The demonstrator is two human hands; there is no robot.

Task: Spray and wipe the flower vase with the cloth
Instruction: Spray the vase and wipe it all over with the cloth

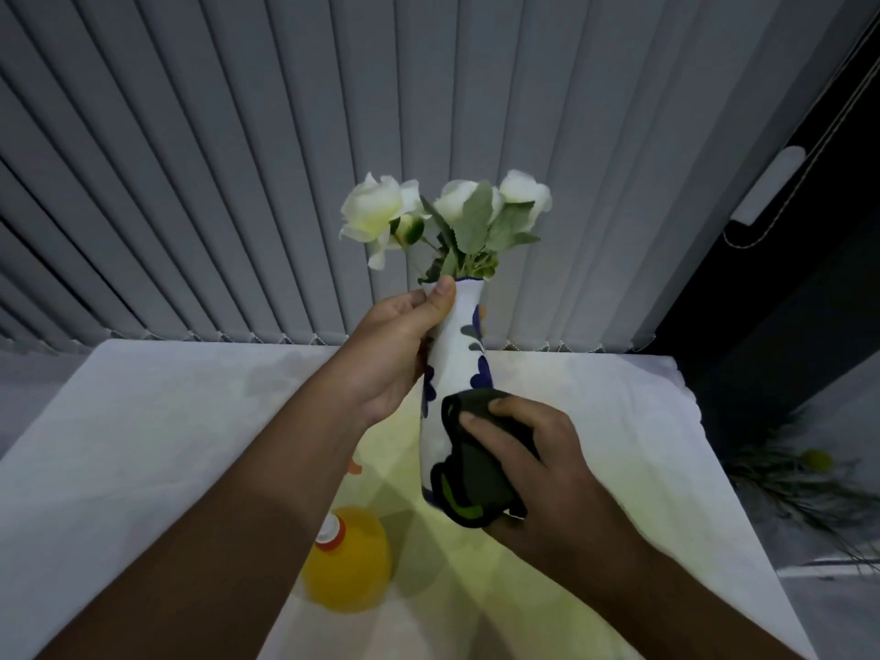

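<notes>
Head view: vase (456,369) held above a white-covered counter (143,421), vertical blinds (238,159) behind.

Behind the vase, grey blinds span the wall, with a dark opening to its right. Below the vase and to its left, a yellow spray bottle (350,559) stands on the counter. White with blue motifs, the vase contains white flowers (447,212) with green leaves. Left hand (395,354) fingers are closed around the vase neck, thumb at the rim. Right hand (533,464) fingers press a dark cloth (476,473) with green trim against the lower vase body.
</notes>
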